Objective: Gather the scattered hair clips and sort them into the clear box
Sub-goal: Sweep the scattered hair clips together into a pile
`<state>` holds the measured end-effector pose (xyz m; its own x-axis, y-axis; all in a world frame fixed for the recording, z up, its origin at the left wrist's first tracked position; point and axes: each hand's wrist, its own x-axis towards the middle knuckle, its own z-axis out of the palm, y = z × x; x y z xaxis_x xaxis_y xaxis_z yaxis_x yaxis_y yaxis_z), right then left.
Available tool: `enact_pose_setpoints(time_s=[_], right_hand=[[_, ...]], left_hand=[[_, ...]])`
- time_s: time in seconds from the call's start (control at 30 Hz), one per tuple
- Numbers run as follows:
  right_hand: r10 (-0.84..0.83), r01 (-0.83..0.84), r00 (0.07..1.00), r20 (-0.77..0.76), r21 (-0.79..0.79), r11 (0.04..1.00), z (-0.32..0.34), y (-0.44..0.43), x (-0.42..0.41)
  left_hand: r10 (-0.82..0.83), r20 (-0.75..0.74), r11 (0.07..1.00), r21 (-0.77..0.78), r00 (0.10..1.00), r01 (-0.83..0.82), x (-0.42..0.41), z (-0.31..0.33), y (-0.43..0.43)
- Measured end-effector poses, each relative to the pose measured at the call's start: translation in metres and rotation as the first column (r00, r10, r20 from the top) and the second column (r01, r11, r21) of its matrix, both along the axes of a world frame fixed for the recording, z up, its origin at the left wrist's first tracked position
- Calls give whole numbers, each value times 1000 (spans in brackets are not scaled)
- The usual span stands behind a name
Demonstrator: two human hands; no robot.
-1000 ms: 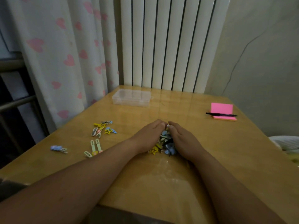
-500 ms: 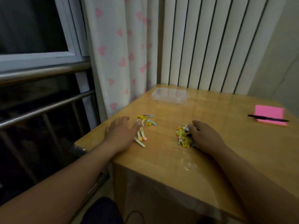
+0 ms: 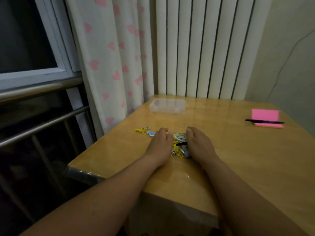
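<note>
- A heap of small yellow, blue and white hair clips [image 3: 179,145] is lying on the glossy wooden bench [image 3: 238,159], towards its front left corner, hemmed in between both hands.
- The left hand [image 3: 161,144] is resting against the heap's left side, its fingers [image 3: 164,132] pressed together and curling in round the clips.
- The right hand [image 3: 199,144] is cupping the right side likewise, its fingers [image 3: 191,132] bent and pressed together.
- A yellow star-shaped clip [image 3: 141,130] and a pale blue clip [image 3: 151,133] are lying loose just left of the left hand.
- The clear rectangular plastic box [image 3: 167,106] is sitting further back, near the bench's far left edge, well apart from the heap.
- A pink sticky-note pad [image 3: 265,115] is lying far to the right, with a black pen [image 3: 264,122] resting across it.
- A white curtain with pink hearts [image 3: 110,65] is hanging behind the bench's left edge.
</note>
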<state>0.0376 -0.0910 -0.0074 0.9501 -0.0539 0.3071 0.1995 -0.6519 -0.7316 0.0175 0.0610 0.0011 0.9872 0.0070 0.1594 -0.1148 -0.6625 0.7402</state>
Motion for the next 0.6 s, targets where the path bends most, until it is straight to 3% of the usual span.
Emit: enact_pose_setpoints(time_s=[0.07, 0.13, 0.23, 0.3, 0.37, 0.43, 0.6], right_hand=[[-40, 36, 999, 23, 150, 988, 4, -6, -5], [-82, 63, 994, 74, 225, 972, 3, -15, -5], [-165, 145, 980, 109, 171, 974, 2, -26, 3], [-191, 188, 978, 83, 34, 982, 0, -30, 9], [-155, 155, 988, 16, -141, 978, -1, -28, 11], [-107, 98, 994, -23, -247, 964, -2, -24, 13], [-152, 152, 988, 23, -36, 988, -2, -22, 22]], left_hand=[[8, 59, 986, -164, 998, 2, 1, -2, 3], [75, 165, 982, -183, 983, -44, 9, -2, 21], [204, 188, 978, -81, 961, -192, 39, 1, 62], [201, 63, 975, 83, 978, -206, 59, -1, 81], [144, -35, 969, 207, 989, -134, 71, -8, 84], [64, -27, 968, 243, 998, -56, 76, -15, 75], [-138, -31, 990, 33, 990, 139, 82, -8, 31]])
